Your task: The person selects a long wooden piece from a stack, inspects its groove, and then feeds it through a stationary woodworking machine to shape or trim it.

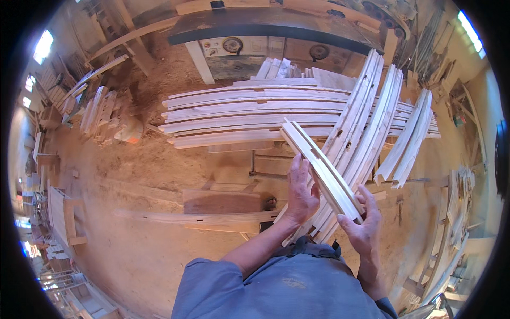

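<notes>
A short, pale wooden strip (321,167) with grooves along its length is held at a slant in front of me, its far end pointing up and left. My left hand (303,194) is against its left side near the middle, fingers bent at the edge. Around the near end, my right hand (364,220) grips it between thumb and fingers. Beneath and beyond the strip, long grooved wooden lengths (366,127) run away from me. They lie across a layer of other long wooden strips (223,114) set crosswise.
Two more pieces of milled wood (409,141) lie at the right. A dark-edged machine table (265,29) with round dials stands at the back. On the dusty floor (133,175) are a wooden block (220,202) and a long thin board (212,217). Offcuts (103,114) are piled at left.
</notes>
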Tool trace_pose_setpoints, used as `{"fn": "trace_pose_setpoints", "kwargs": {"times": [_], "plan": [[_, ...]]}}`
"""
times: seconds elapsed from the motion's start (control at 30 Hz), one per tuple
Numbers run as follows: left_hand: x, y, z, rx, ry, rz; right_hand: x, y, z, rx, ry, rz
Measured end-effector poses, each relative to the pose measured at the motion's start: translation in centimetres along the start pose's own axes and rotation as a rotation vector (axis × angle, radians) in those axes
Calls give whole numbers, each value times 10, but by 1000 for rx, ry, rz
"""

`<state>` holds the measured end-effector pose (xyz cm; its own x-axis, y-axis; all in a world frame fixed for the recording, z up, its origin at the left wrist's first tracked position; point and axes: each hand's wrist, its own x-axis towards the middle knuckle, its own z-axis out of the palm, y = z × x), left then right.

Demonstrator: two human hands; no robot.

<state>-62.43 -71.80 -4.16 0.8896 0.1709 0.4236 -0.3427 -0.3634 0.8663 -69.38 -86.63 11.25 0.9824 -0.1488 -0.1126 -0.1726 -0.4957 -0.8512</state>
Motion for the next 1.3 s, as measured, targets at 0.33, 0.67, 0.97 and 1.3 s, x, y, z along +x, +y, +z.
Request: {"fn": "trace_pose_setpoints", "kwargs": {"times": [0.33,0.67,0.97,1.3], "plan": [[35,-32,-10,-119,150,415,-11,-18,22,748,-632,235],[112,-35,-131,-127,-181,172,-21,64,6,758,-428,379],[171,-16,-163,-39,-410,-53,-57,142,-19,934,-130,580],[212,0,-149,3,-551,-294,-74,179,-26,971,-25,619]]}}
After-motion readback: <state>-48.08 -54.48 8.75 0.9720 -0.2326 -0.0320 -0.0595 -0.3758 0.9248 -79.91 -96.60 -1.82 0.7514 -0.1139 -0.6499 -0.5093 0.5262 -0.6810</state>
